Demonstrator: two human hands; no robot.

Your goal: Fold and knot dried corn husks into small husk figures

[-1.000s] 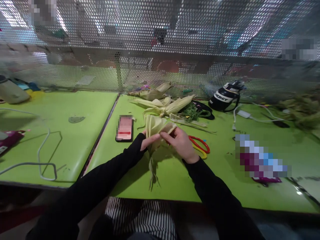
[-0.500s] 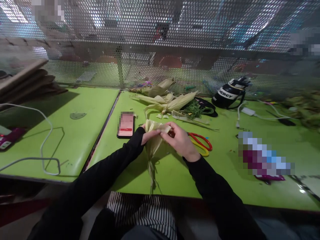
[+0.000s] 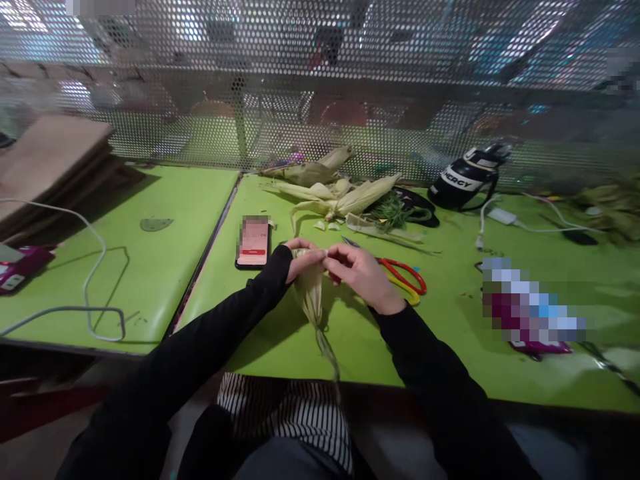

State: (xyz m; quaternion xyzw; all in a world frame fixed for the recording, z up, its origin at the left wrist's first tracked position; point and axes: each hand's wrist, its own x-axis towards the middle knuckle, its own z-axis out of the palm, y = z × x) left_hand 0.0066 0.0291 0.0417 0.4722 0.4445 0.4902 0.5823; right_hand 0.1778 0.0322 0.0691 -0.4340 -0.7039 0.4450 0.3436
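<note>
Both my hands meet over the middle of the green table [image 3: 350,340]. My left hand [image 3: 303,258] and my right hand [image 3: 363,275] pinch the top of a folded pale corn husk [image 3: 311,291]; its thin end hangs down toward me past the table edge. Red and yellow scissors [image 3: 403,278] lie just right of my right hand. A phone [image 3: 253,241] lies flat to the left of my left hand.
A pile of corn husks [image 3: 336,193] and green leaves [image 3: 390,215] lies behind my hands. A black and white object [image 3: 465,178] with cables sits at the back right. A perforated metal screen [image 3: 320,87] closes the back. Brown boards [image 3: 50,163] and white cable [image 3: 90,293] lie left.
The husk's open top has been folded down and narrowed between my fingers. My hands moved slightly closer together. The view shifted, bringing brown boards in at the left.
</note>
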